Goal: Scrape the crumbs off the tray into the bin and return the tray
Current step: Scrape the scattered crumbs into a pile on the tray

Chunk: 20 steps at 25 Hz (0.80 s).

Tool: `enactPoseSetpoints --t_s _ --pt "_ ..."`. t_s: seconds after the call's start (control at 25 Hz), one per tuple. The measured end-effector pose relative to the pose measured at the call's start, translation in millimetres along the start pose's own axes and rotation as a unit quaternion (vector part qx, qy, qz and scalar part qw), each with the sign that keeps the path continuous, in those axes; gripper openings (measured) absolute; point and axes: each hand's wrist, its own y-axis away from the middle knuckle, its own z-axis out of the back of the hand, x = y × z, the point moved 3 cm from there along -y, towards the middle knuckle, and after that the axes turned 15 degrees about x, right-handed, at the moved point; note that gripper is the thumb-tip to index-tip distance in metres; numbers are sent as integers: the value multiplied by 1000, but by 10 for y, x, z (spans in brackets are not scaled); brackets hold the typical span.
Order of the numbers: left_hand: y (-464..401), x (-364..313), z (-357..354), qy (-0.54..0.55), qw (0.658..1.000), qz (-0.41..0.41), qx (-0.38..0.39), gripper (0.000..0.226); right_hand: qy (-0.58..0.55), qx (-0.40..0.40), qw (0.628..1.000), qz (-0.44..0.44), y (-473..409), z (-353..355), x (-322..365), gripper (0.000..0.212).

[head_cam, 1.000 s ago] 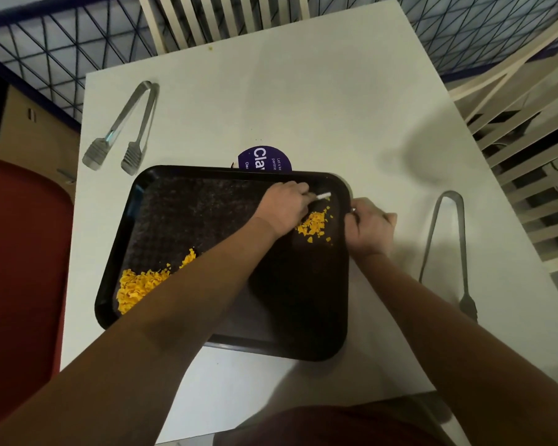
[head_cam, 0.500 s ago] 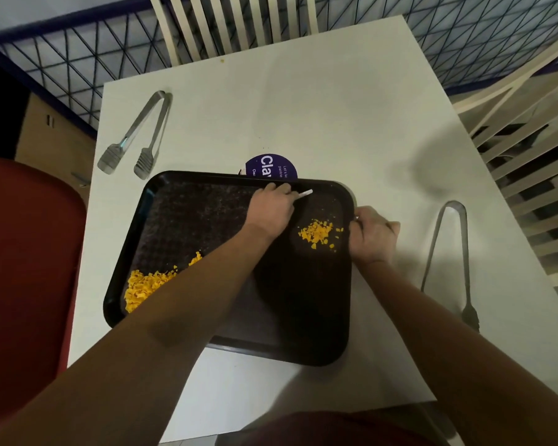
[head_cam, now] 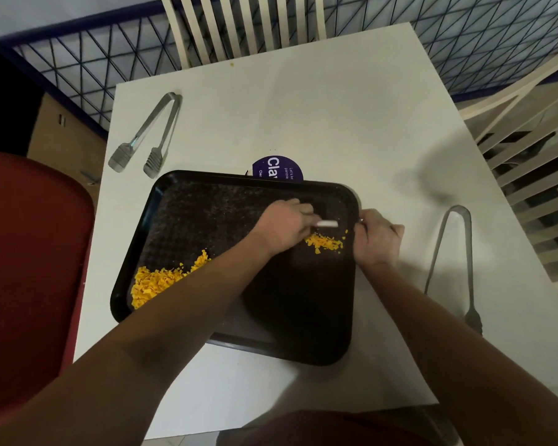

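Note:
A black tray (head_cam: 206,214) lies on the white table (head_cam: 335,117). A large heap of orange crumbs (head_cam: 155,281) sits in its near left corner, and a smaller heap of crumbs (head_cam: 324,243) lies near its right rim. My left hand (head_cam: 284,228) reaches across the tray and grips a small white scraper (head_cam: 327,224), whose tip is just above the smaller heap. My right hand (head_cam: 375,239) grips the tray's right rim. A red bin (head_cam: 23,252) stands at the table's left side.
Metal tongs (head_cam: 149,136) lie at the table's far left, and a second pair of tongs (head_cam: 454,262) lies to the right of the tray. A purple round sticker (head_cam: 277,167) peeks out behind the tray. White slatted chairs (head_cam: 239,24) stand behind and to the right.
My left hand has moved the scraper to the right, over the small heap by the right rim. The right hand keeps its grip on the rim. The camera view has shifted.

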Motion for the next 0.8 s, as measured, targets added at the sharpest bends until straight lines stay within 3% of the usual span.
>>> enactPoseSetpoints --t_s 0.12,0.28,0.48,0.64,0.8 --pt "57 204 31 88 980 162 -74 34 -3 4 1000 2 7 2 8 39" --pt "-130 135 113 45 980 193 -23 32 -6 21 1000 -11 15 19 12 35" --pt "-265 -182 122 -2 997 71 18 39 -3 23 1000 -11 27 36 49 40" --pt "-138 -242 36 -60 997 -9 39 37 5 37 999 -25 39 51 52 28" --pt "83 -245 -47 -99 990 -75 62 40 10 33 999 -20 41 51 64 46"
